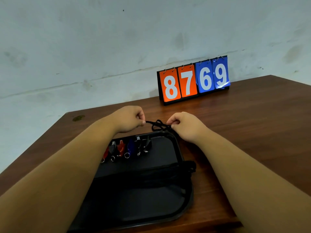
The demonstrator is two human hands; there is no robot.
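A thin black cord (pixel 158 126) with a loose tangle in its middle stretches between my two hands above the far rim of a black tray (pixel 179 147). My left hand (pixel 130 119) pinches the cord's left end. My right hand (pixel 183 126) pinches its right end, and a strand runs down under that hand. In the tray lie several whistles in a row, among them a red whistle (pixel 120 147) and a blue whistle (pixel 130 147), each with a metal ring. A bundle of black cords (pixel 168 174) lies across the tray's middle.
A flip scoreboard (pixel 193 80) showing 8 7 in orange and 6 9 in blue stands at the back of the brown wooden table (pixel 252 123), against a pale wall. The table's left edge runs diagonally from the far left corner toward me.
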